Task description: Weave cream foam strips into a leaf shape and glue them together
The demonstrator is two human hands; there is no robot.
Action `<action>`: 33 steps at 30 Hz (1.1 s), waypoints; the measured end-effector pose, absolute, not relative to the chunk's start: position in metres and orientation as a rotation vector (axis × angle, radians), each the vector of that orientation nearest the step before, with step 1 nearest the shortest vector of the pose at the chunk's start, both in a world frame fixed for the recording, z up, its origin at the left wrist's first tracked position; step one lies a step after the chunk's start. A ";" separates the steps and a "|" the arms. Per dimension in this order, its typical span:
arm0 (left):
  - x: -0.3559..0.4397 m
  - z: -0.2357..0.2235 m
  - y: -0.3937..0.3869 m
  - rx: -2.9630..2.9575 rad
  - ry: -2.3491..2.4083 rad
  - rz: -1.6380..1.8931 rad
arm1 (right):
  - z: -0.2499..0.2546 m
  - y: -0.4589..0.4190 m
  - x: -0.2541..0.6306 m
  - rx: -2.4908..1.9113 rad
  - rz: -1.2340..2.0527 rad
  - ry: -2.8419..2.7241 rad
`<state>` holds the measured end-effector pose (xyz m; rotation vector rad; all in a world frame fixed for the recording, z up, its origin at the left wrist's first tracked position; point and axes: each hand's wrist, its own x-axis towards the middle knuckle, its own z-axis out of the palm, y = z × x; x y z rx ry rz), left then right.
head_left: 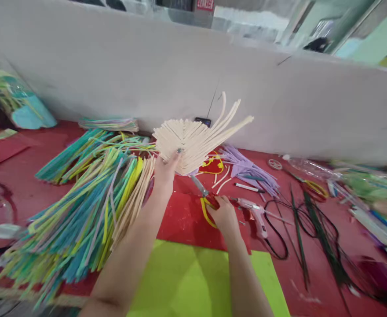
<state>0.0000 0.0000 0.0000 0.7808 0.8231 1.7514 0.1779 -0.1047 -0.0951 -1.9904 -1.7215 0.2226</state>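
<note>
Left hand (167, 172), centre frame, fingers clamped on the cream pipe-cleaner fan (188, 143) | Right hand (224, 213), lower right of centre, fingers gripping scissors (209, 199), blades near the fan's bottom edge | Red sign (205, 4), top edge: lettering too blurred

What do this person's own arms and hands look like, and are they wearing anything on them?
Both the left hand and right hand are ungloved. The forearms are bare, with no sleeves, watch or bracelet visible. The left thumbnail looks dark, perhaps polished; blur hides finer details.
</note>
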 end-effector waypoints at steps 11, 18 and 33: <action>0.029 -0.004 -0.046 0.700 0.871 1.602 | -0.070 -0.111 0.184 -1.726 0.322 -1.532; 0.018 -0.046 -0.068 0.577 0.956 1.508 | -0.063 -0.109 0.164 -1.332 1.015 -1.102; 0.016 -0.072 -0.068 0.708 0.993 1.519 | -0.073 -0.104 0.151 -1.252 1.096 -1.051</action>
